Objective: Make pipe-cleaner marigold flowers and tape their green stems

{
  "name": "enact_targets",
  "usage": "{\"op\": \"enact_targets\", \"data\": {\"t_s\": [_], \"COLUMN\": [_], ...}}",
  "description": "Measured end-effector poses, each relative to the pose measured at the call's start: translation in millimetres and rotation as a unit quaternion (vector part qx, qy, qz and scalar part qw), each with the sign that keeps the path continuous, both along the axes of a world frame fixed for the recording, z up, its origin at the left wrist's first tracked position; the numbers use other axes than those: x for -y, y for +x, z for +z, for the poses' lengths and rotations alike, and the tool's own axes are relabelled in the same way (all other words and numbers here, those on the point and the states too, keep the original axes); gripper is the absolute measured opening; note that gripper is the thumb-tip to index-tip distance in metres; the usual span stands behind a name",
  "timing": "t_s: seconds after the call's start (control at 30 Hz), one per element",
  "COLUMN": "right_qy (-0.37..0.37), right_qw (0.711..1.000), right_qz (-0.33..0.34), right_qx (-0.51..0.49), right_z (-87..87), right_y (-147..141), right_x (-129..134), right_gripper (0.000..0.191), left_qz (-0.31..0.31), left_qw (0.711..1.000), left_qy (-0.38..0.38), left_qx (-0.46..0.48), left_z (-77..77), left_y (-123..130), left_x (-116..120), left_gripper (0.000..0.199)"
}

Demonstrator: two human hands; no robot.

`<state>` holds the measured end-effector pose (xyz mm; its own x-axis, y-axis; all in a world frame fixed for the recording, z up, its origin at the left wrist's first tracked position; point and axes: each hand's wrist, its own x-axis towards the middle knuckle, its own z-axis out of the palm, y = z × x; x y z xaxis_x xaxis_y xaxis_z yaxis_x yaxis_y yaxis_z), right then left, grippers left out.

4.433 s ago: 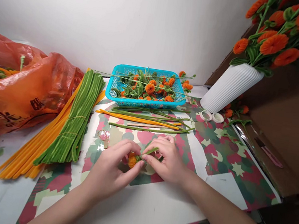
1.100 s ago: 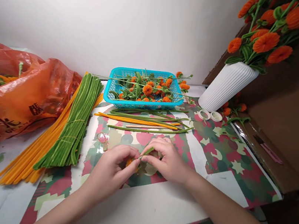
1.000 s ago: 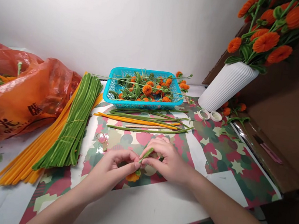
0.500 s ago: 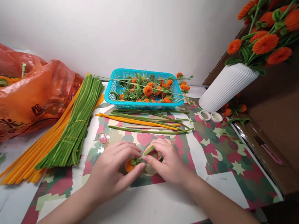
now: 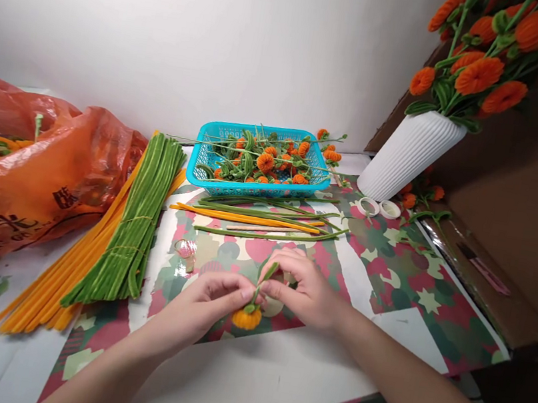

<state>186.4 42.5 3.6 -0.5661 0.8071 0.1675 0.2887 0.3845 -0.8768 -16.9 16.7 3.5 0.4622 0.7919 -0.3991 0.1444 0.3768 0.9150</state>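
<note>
Between my hands is a small yellow-orange flower (image 5: 246, 318) with a green stem, its bloom hanging downward below the fingertips. My left hand (image 5: 219, 295) pinches the stem just above the bloom, thumb and forefinger together. On the other side, my right hand (image 5: 300, 283) grips the green upper part of the stem (image 5: 269, 273) between thumb and fingers. The fingertips of both hands almost touch. Behind them lie loose green stems (image 5: 269, 234) and yellow-orange strips (image 5: 246, 219) on the camouflage-patterned sheet (image 5: 252, 248).
A blue basket (image 5: 256, 191) of orange flowers stands at the back. Green strips (image 5: 131, 228) and yellow-orange strips (image 5: 46, 289) lie left, beside an orange bag (image 5: 48, 189). Right are a white vase (image 5: 407, 156), tape rolls (image 5: 368, 207) and a pink cutter (image 5: 490, 276).
My left hand has turned and shifted its fingers to the stem. The bloom, partly hidden before, has moved down and right into full view. My right hand has barely moved.
</note>
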Motion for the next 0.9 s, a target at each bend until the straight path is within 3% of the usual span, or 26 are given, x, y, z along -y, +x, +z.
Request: {"op": "enact_targets", "data": {"t_s": [0.07,0.17,0.27,0.33,0.43,0.57,0.63,0.7,0.77,0.83,0.9], "right_qy": [0.006,0.000,-0.010,-0.006,0.017,0.031,0.014,-0.001,-0.004,0.000,-0.002], "right_qw": [0.999,0.997,0.996,0.997,1.000,0.996,0.997,0.999,0.999,0.999,0.998], "right_qz": [-0.038,-0.066,-0.075,-0.064,-0.006,0.069,0.055,0.012,-0.027,-0.050,-0.060], "right_qx": [0.018,0.049,0.055,0.046,0.017,-0.039,-0.051,-0.042,-0.017,0.009,0.027], "right_z": [0.6,0.0,-1.3,-1.4,-1.1,-2.0,-2.2,-1.7,-1.1,-0.8,-0.9], "right_y": [-1.6,-5.1,-6.8,-5.5,-1.3,2.3,2.1,1.1,-0.7,-3.1,-5.3], "right_x": [-0.3,0.6,1.3,0.9,0.1,-1.0,-2.2,-3.5,-3.7,-2.6,-0.9], "right_gripper": [0.014,0.015,0.016,0.015,0.013,0.018,0.022,0.024,0.020,0.017,0.017], "left_qz": [0.052,0.079,0.068,0.042,-0.021,-0.104,-0.079,-0.017,0.040,0.073,0.091], "left_qw": [0.991,0.952,0.936,0.963,0.998,0.984,0.987,0.998,0.993,0.954,0.910], "left_qy": [0.104,0.257,0.308,0.238,0.054,-0.085,-0.086,-0.027,0.099,0.251,0.357], "left_qx": [-0.064,-0.145,-0.154,-0.116,-0.003,0.120,0.112,0.047,-0.054,-0.143,-0.190], "left_z": [0.4,0.0,-0.5,0.3,2.0,1.3,0.2,-0.6,-0.4,0.2,0.8], "left_y": [4.4,10.2,10.7,7.5,0.5,-2.8,-0.7,2.5,5.9,9.0,11.3], "left_x": [1.1,2.6,3.0,2.4,1.3,0.9,1.3,2.3,3.8,5.8,7.7], "left_gripper": [0.027,0.017,0.013,0.019,0.027,0.032,0.034,0.035,0.032,0.025,0.014]}}
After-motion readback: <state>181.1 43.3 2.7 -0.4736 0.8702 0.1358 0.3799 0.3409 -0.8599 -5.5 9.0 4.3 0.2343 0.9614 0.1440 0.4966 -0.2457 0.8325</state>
